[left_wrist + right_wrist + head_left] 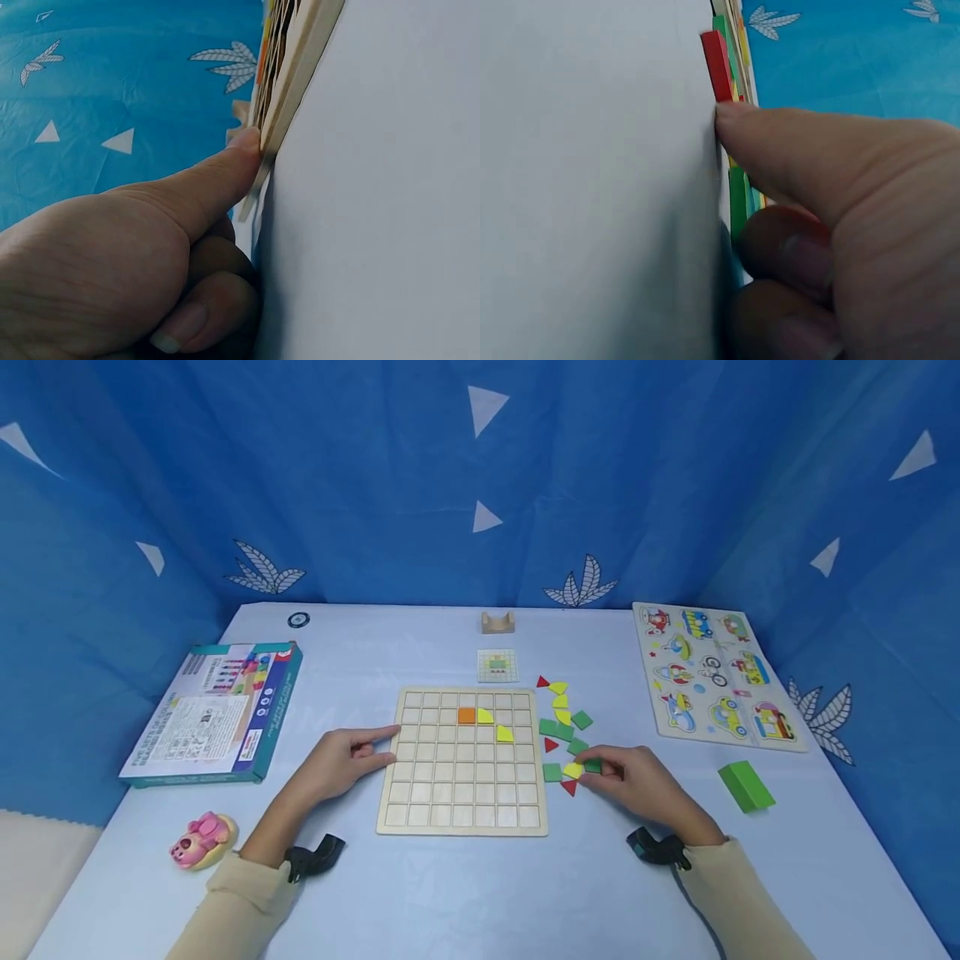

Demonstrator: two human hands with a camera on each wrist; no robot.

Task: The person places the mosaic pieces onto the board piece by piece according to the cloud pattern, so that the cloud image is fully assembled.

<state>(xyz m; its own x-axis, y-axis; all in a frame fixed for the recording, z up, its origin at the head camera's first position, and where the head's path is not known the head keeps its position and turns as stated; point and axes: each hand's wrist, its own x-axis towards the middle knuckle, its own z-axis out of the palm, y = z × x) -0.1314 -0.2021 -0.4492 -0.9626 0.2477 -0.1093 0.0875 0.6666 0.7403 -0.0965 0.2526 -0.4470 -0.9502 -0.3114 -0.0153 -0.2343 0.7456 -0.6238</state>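
Note:
A square wooden grid board (465, 828) lies flat in the head view. One orange square (467, 716) and two yellow quarter-circle pieces (505, 734) sit in its upper cells. My left hand (337, 766) touches the board's left edge with its extended thumb and index finger; the left wrist view shows the thumb (217, 180) against the rim. Right of the board, my right hand (637, 783) pinches a yellow quarter-circle piece (572, 770) between thumb and index finger, still low at the table. Red triangles (568, 787) and green pieces (552, 772) lie around it.
Behind the board are a small pattern card (497, 666) and a wooden holder (498, 623). A boxed toy (210, 714) and pink figurine (204, 841) lie left. A picture puzzle board (716, 677) and green block (746, 787) are right. Blue curtains (375, 485) enclose the table.

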